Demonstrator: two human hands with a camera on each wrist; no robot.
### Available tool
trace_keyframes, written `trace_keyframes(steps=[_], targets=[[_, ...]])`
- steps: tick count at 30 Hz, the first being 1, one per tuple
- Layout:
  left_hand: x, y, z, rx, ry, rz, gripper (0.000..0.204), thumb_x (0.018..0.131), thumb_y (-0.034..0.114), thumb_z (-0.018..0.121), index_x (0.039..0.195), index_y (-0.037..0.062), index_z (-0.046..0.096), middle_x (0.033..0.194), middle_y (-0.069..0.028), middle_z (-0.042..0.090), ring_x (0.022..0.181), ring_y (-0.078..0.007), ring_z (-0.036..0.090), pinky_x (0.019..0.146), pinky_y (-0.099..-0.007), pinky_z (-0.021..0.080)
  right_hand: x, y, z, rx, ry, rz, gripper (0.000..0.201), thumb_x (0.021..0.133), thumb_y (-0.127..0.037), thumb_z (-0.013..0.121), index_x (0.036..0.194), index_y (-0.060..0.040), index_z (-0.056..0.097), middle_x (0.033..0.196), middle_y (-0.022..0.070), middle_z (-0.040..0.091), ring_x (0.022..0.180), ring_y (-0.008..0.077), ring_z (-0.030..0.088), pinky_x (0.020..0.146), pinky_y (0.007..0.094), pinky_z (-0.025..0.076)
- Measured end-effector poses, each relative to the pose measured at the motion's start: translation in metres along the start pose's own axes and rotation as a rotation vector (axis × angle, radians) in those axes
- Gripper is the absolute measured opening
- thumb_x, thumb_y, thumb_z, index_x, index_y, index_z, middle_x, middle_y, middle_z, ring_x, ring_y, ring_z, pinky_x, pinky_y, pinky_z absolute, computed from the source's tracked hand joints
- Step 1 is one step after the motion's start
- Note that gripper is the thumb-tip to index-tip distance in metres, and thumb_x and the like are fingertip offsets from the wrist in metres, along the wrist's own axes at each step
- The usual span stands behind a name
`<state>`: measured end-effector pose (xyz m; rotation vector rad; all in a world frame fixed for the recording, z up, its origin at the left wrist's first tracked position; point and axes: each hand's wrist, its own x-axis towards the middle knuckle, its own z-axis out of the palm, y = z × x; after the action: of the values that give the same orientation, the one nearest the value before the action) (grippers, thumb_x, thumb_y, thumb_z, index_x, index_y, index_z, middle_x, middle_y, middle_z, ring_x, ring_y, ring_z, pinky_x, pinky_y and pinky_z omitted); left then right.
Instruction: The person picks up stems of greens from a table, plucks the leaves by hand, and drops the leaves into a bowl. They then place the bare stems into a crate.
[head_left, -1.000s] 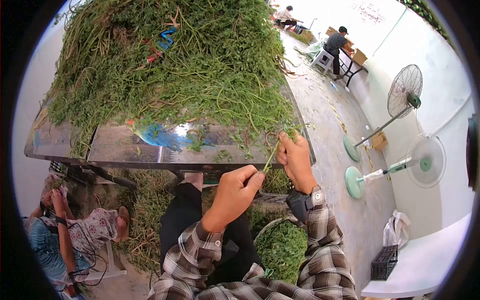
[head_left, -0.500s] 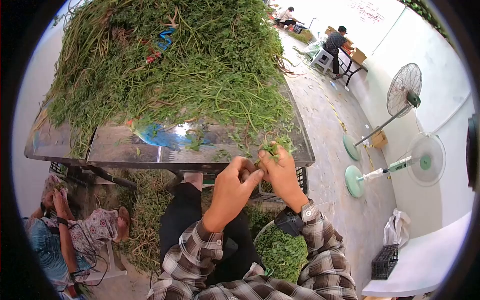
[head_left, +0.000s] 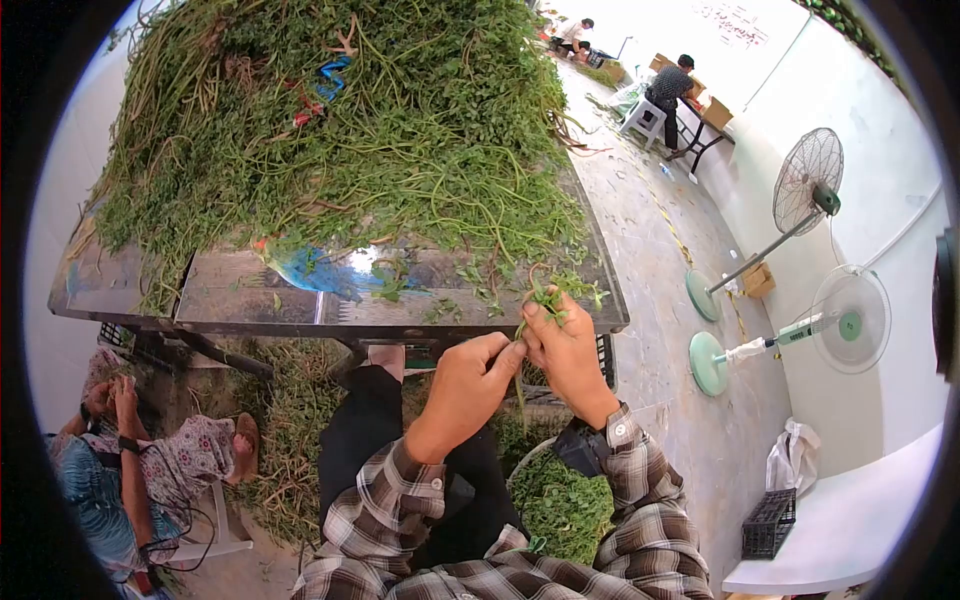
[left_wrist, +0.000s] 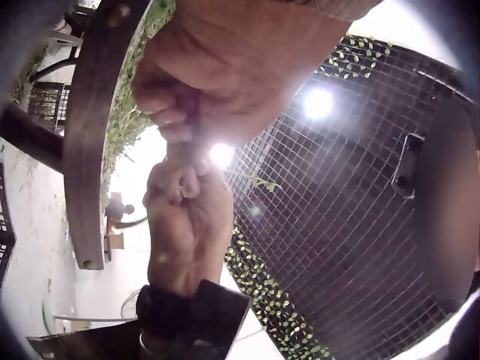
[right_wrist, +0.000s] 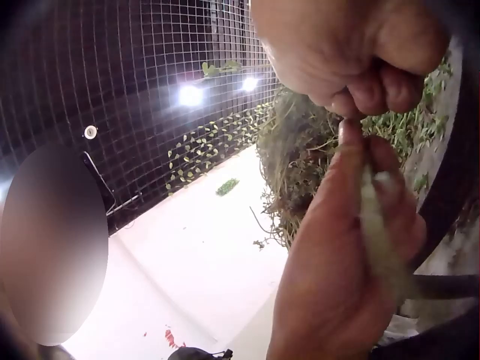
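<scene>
My right hand (head_left: 572, 350) grips a small bunch of leafy green sprigs (head_left: 547, 299) close over the table's front edge. Just to its left, my left hand (head_left: 466, 388) pinches a green stem between thumb and fingers. The stem's lower end (head_left: 520, 388) hangs beneath the fingertips. In the right wrist view, the stem (right_wrist: 377, 236) runs down across the left hand (right_wrist: 322, 255), below the right hand (right_wrist: 345, 45). The left wrist view shows both hands nearly meeting at the fingertips, and the sprigs are mostly hidden there.
A large heap of leafy stems (head_left: 370, 130) covers most of the dark table (head_left: 240, 290). Below stands a container of picked greens (head_left: 565, 505). Someone sits at the lower left (head_left: 110, 470). Two fans, one with a round cage (head_left: 810, 180), stand on the right.
One second ago a stem stretched between my separated hands. My right hand has since come down and left to meet the left, and a stem end now hangs under the left fingertips.
</scene>
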<state>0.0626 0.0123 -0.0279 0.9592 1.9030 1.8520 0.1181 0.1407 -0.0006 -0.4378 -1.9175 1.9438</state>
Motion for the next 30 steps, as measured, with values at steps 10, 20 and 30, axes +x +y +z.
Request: trace_keyframes(steps=[10, 20, 30], targets=[[-0.015, 0.027, -0.011, -0.364, -0.287, -0.053, 0.027, 0.087, 0.014, 0.053, 0.065, 0.0014, 0.045, 0.058, 0.0047, 0.035, 0.057, -0.0036, 0.032, 0.050, -0.0239, 0.027, 0.033, 0.037, -0.065, -0.095, 0.370, -0.054, 0.012, 0.087, -0.014, 0.054, 0.080, -0.0057, 0.049, 0.055, -0.0041, 0.042, 0.045, 0.0044, 0.035, 0.041, 0.0212, 0.028], [-0.005, 0.004, -0.020, -0.329, 0.050, -0.093, 0.022, 0.090, 0.022, 0.054, 0.080, 0.0033, 0.057, 0.057, 0.0058, 0.041, 0.051, -0.0014, 0.035, 0.046, -0.0178, 0.027, -0.036, 0.070, -0.079, -0.134, 0.348, 0.052, 0.011, 0.089, -0.016, 0.052, 0.084, -0.0068, 0.048, 0.058, -0.0042, 0.041, 0.047, 0.0036, 0.035, 0.042, 0.0199, 0.027], [-0.003, 0.005, -0.014, -0.399, 0.117, -0.128, 0.020, 0.090, 0.020, 0.054, 0.085, 0.0018, 0.060, 0.057, 0.0059, 0.042, 0.050, -0.0011, 0.035, 0.046, -0.0175, 0.025, -0.140, 0.131, -0.110, -0.320, 0.478, 0.209, 0.014, 0.089, -0.017, 0.052, 0.083, -0.0041, 0.047, 0.057, -0.0026, 0.042, 0.049, 0.0049, 0.037, 0.043, 0.0228, 0.029]])
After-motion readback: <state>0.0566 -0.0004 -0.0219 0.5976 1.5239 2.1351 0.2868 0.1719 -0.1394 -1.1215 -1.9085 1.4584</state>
